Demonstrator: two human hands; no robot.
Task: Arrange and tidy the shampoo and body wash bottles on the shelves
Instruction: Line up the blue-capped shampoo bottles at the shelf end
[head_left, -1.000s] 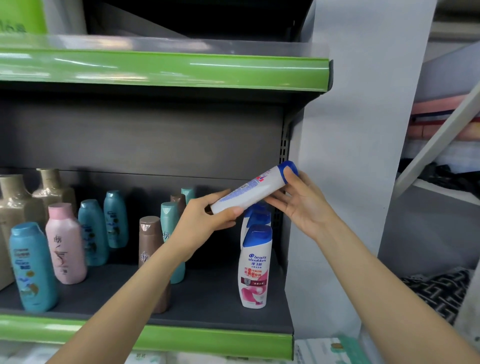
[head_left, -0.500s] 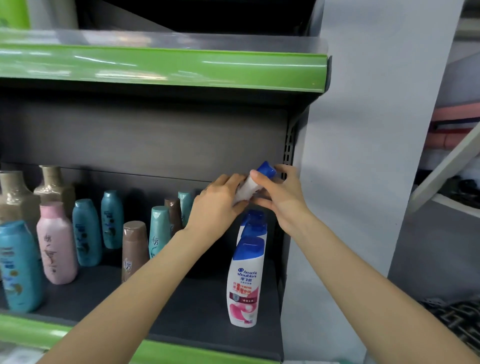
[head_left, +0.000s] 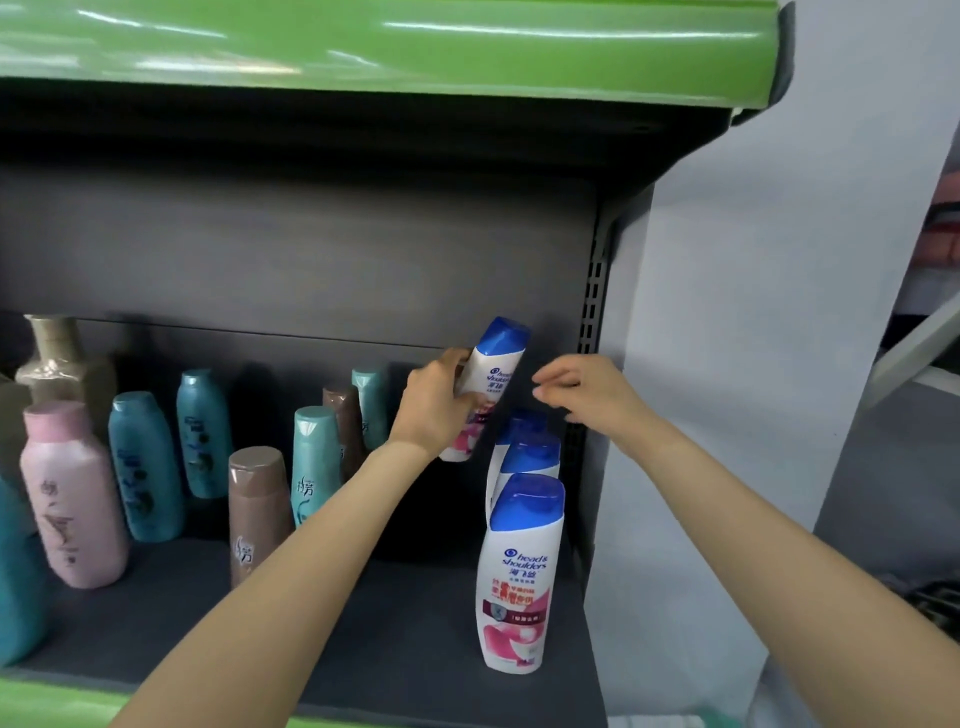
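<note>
**Holding One Shampoo Bottle Above the Right-Hand Row**

Gripping the held shampoo bottle (head_left: 491, 382) around its middle, the left hand (head_left: 434, 402) has its fingers curled round the white body, thumb side toward the camera. The bottle is raised clear of the shelf floor (head_left: 395, 629), tilted slightly to the right, blue cap uppermost, label facing the camera. Its lower end shows just below the hand.

The right hand (head_left: 584, 389) holds nothing. Its fingers are loosely bent and spread, pointing left toward the held bottle without touching it. It hovers above the rear of the row of shampoo bottles.

That row stands upright at the right end of the shelf floor, running front to back beside the perforated upright (head_left: 592, 306). The front shampoo bottle (head_left: 519, 577) is white with a blue cap and a pink-and-red label. At least two more blue caps (head_left: 530, 447) show directly behind it; their bodies are largely hidden.

To the left of the left forearm stands a mixed group: a brown bottle (head_left: 257, 512) at the front, a teal bottle (head_left: 314, 460) just behind it, and further brown and teal bottles near the back panel. Farther left are two blue-green bottles (head_left: 145, 462), a pink bottle (head_left: 72, 496), and a beige bottle (head_left: 54, 353) at the rear. The green edge (head_left: 395, 47) of the upper shelf spans the top of the view.
</note>
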